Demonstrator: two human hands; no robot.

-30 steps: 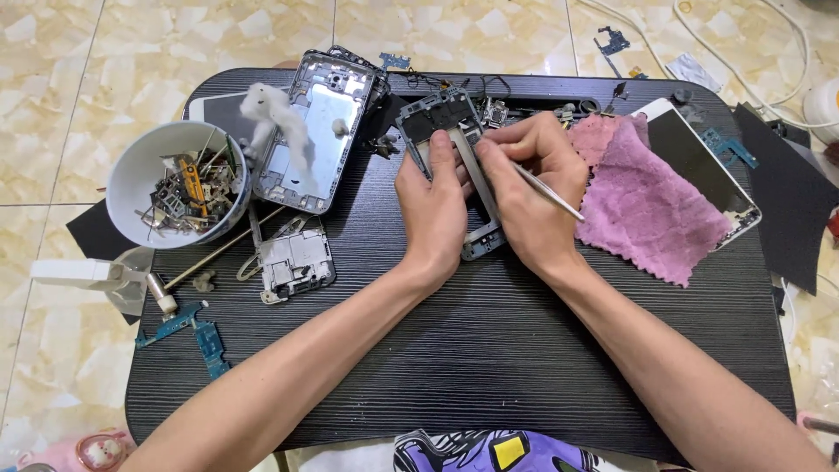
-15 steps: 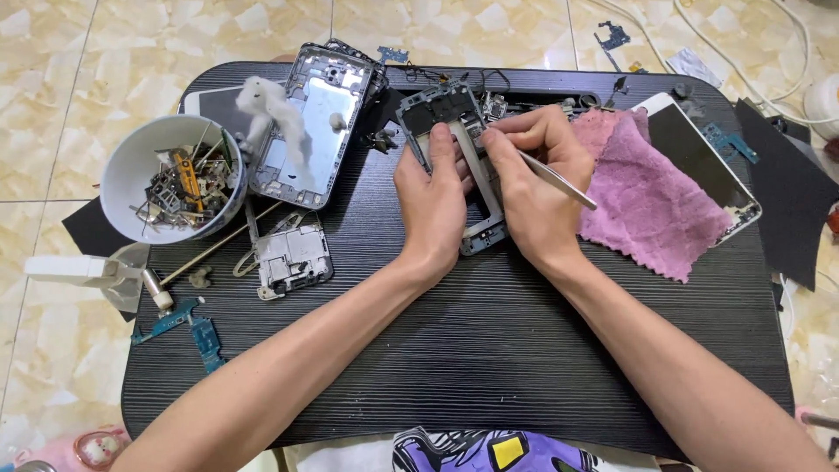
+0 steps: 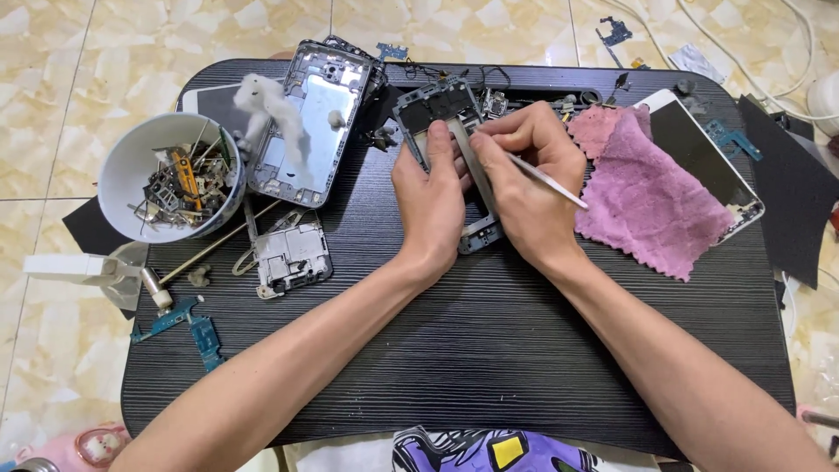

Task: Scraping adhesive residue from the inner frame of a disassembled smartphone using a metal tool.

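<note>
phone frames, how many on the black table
2: one phone frame under the hands, left hand and right hand; one silvery phone frame beside the white bowl. Others may hide under clutter.

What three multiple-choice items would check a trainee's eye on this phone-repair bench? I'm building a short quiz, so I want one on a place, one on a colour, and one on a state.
1. Where does the white bowl of small parts stand?
A. At the table's left side
B. On the cloth
C. Between the two hands

2. What colour is the cloth?
A. Green
B. Pink
C. White

3. What is the right hand doing?
A. Resting flat and empty
B. Lifting the bowl
C. Gripping tweezers

Answers:
1. A, as the bowl sits on the black table near its left edge.
2. B, as the cloth lies pink beside the right hand.
3. C, as the slim metal tool sticks out of the closed fingers while the left hand steadies the phone frame.
</note>
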